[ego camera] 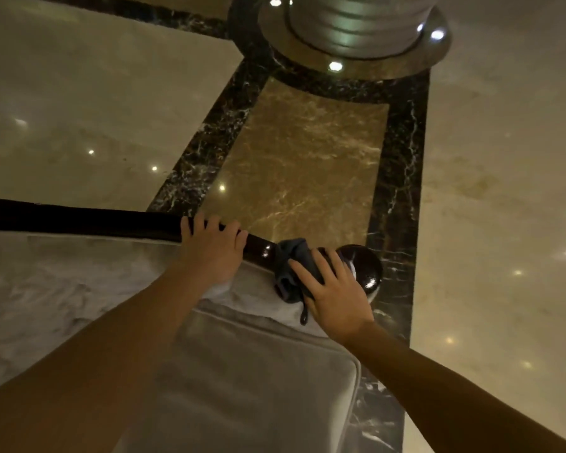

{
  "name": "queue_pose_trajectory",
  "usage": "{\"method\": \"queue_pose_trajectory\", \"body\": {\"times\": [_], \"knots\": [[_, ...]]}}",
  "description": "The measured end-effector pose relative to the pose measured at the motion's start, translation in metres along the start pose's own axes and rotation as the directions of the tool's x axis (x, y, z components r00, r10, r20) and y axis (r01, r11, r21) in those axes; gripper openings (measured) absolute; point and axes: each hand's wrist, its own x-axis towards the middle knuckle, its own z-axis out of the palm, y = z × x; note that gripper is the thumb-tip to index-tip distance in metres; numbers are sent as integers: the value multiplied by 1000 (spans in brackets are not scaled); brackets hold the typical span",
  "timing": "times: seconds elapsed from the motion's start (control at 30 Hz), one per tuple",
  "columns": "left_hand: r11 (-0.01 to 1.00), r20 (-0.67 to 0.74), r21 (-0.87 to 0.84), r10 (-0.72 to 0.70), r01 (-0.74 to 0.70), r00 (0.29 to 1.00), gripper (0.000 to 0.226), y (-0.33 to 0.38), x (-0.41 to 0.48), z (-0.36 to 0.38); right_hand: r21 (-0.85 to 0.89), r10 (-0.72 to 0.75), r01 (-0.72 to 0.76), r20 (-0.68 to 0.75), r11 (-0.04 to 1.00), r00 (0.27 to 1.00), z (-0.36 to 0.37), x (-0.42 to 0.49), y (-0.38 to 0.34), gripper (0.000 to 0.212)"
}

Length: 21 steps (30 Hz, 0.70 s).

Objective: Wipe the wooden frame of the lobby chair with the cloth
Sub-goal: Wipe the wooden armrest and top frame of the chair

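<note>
A dark glossy wooden frame rail (79, 220) runs across the top of the lobby chair's back and ends in a round knob (368, 266) at the right. My left hand (213, 250) grips the rail, fingers curled over its far side. Just to its right, my right hand (330, 289) presses a crumpled dark grey cloth (290, 266) onto the frame beside the knob. The hand covers part of the cloth. Below the rail lies the pale grey upholstery (62, 289) and a seat cushion (258, 380).
Polished marble floor (307, 158) with dark veined borders (402, 158) lies beyond the chair. A round column base (356, 37) with small floor lights stands at the top of the view. Both my forearms reach over the cushion.
</note>
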Motion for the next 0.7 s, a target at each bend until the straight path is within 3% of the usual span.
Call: {"method": "queue_pose_trajectory", "body": {"times": [0.1, 0.23, 0.4, 0.6, 0.7], "knots": [[997, 12, 19, 78, -78, 997, 45, 45, -8, 7, -39, 0, 2, 38, 999, 999, 3, -23, 19, 70], [993, 54, 37, 106, -108, 993, 48, 89, -12, 16, 53, 126, -126, 8, 991, 992, 4, -43, 32, 66], [998, -13, 62, -29, 30, 999, 51, 113, -6, 18, 191, 300, -290, -23, 938, 954, 4, -8, 12, 66], [978, -80, 196, -51, 66, 996, 57, 114, 0, 26, 180, 305, -294, -38, 939, 952, -3, 40, 37, 51], [961, -94, 273, 67, -39, 993, 51, 108, 4, 24, 295, 511, -453, -161, 841, 844, 0, 23, 30, 41]]}}
